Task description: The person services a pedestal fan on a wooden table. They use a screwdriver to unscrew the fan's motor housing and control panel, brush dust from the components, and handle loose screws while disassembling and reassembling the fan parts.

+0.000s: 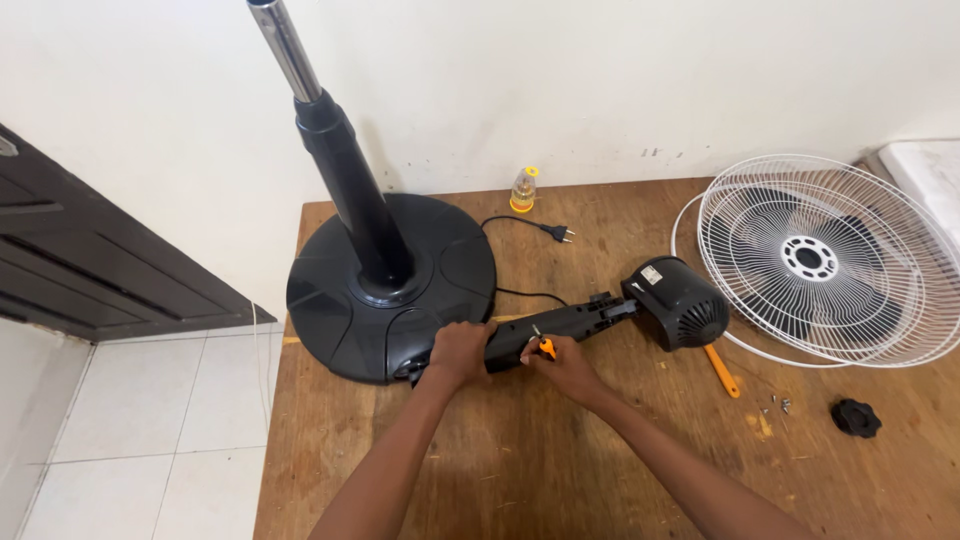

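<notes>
Left hand (459, 350) is clamped around the near end of the black fan neck (555, 325), which lies near the middle of the wooden table (520, 470); right hand (565, 365) is closed on a small orange-handled screwdriver (544, 346) set against it. Rigid plastic, weighted towards the motor housing (678, 302), so the neck seems the sensible grip. That housing carries a small pale rectangular label. Towards the far edge stands a small clear bottle (523, 190) with a yellow cap.
</notes>
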